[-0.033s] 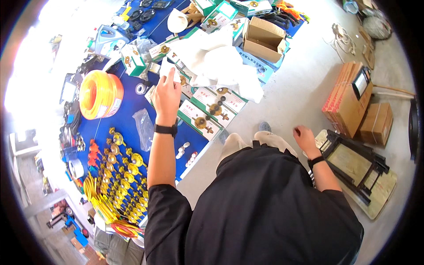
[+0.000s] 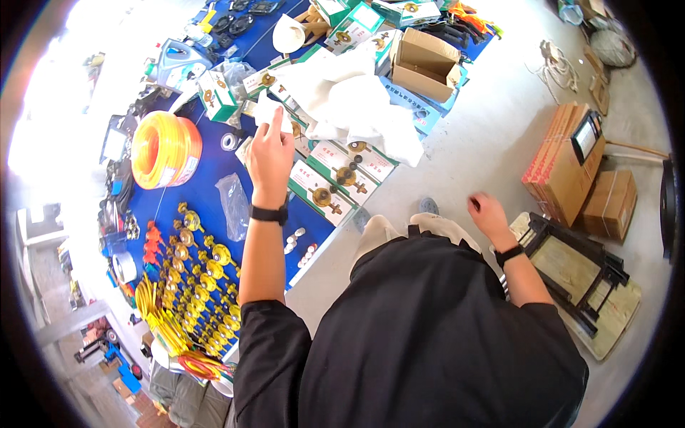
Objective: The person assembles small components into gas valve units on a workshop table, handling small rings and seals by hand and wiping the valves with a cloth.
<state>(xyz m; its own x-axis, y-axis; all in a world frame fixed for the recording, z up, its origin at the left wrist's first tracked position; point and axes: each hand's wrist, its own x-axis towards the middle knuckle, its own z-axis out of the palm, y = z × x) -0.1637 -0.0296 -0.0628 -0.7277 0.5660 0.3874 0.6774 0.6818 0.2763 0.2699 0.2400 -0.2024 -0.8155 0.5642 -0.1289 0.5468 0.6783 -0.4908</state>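
Note:
My left hand (image 2: 271, 162) reaches over the blue table, index finger stretched forward and the other fingers bent. A thin white sheet (image 2: 267, 108), paper or cloth, is at its fingertips, and the hand partly hides how it is gripped. Just beyond lies a crumpled white cloth (image 2: 353, 100) across several boxes. White and green boxes (image 2: 321, 191) with pictures of brass regulators are beside the hand, with small dark round parts on top. My right hand (image 2: 491, 217) hangs over the floor at my side, its fingers curled, with nothing visible in them.
A coil of orange hose (image 2: 165, 151) and rows of yellow regulators (image 2: 203, 282) stand on the table's left. At the far side is an open cardboard box (image 2: 426, 63). Cartons (image 2: 565, 160) and a folded black-framed stand (image 2: 571, 267) are on the floor to my right.

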